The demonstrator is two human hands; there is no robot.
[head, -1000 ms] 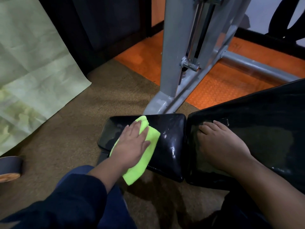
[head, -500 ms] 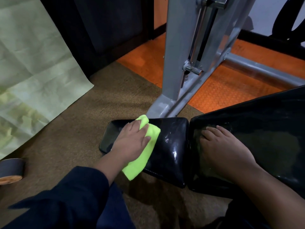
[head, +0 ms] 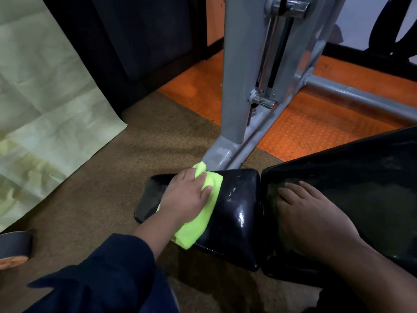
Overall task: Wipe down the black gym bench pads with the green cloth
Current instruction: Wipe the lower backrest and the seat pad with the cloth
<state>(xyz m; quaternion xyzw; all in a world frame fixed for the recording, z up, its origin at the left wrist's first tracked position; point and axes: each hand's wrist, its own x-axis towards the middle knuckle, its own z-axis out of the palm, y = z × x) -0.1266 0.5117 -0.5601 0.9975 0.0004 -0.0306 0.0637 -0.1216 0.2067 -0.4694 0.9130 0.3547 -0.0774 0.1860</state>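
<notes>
Brown coarse carpet [head: 117,168] meets orange studded mat [head: 300,132]. Glossy black seat pad [head: 237,211]: left hand [head: 187,197], fingers flat, presses green cloth [head: 203,218]. Right hand [head: 316,218] spread flat on back pad [head: 361,181].

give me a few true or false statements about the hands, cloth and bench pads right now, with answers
1. The left hand presses the green cloth onto the small seat pad. True.
2. The right hand holds a spray bottle. False: it rests flat on the large back pad with nothing in its grip.
3. The cloth lies on the large back pad. False: it is on the small seat pad, toward that pad's left end.
4. A grey metal frame stands on the floor behind the pads. True.
5. The floor under the frame is orange. True.
</notes>
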